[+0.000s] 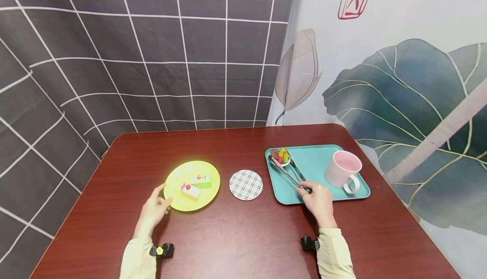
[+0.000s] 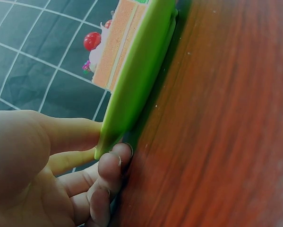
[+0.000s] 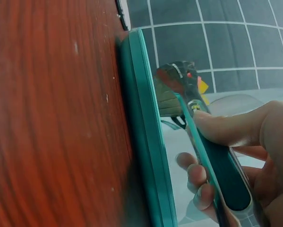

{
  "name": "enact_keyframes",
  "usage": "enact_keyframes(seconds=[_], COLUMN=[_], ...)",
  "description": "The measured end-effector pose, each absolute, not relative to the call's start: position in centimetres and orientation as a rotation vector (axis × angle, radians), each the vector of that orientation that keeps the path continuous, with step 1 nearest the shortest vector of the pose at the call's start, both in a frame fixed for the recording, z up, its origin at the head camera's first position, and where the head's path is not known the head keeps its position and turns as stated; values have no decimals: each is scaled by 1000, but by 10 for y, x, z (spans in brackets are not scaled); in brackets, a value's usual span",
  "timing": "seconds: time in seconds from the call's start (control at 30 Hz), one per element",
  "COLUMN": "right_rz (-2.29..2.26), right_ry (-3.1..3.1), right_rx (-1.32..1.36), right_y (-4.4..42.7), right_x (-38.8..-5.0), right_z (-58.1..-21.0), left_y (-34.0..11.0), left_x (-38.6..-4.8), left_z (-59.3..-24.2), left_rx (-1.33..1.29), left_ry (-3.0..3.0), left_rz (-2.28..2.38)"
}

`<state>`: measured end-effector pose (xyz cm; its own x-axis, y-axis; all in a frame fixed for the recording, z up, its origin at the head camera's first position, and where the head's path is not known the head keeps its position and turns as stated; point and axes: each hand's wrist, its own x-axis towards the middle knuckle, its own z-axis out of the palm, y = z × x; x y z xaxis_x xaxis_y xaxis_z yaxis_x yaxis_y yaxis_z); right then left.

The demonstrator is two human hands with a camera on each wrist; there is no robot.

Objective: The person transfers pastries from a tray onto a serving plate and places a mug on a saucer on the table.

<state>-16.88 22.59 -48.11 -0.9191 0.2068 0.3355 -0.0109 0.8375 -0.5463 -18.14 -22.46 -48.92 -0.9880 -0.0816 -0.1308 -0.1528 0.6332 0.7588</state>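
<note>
A glossy, reddish-brown wood-grain table (image 1: 236, 241) with rounded far corners spreads across the lower part of the head view. Directly on it stand a yellow plate (image 1: 194, 170) at lower left of centre, a round checked mat (image 1: 246, 185) at lower centre, and a turquoise tray (image 1: 310, 165) at lower right.

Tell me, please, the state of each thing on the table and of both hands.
Yellow plate, gripped at its rim.
Cake slices, resting on the plate, toppings up.
Checked coaster, flat, bare.
White bowl, holding colourful pieces.
Pink mug, upright.
Teal tray, bearing bowl and mug.
Tongs, open, arms apart at the bowl.
Left hand, pinching the plate's rim.
Right hand, holding the tongs.
</note>
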Motion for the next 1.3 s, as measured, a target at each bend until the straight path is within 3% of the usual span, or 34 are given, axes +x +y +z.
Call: enact_keyframes(seconds=[0.87, 1.3], right_rz=[790, 749], right_ry=[-2578, -2608], right_rx=[369, 406], right_y=[134, 114], right_x=[-163, -171], right_z=[-479, -473], left_y=[-223, -223], left_x=[-181, -179], left_z=[-490, -487], left_rx=[-228, -230], left_ry=[2774, 2755], left_rz=[1291, 1310])
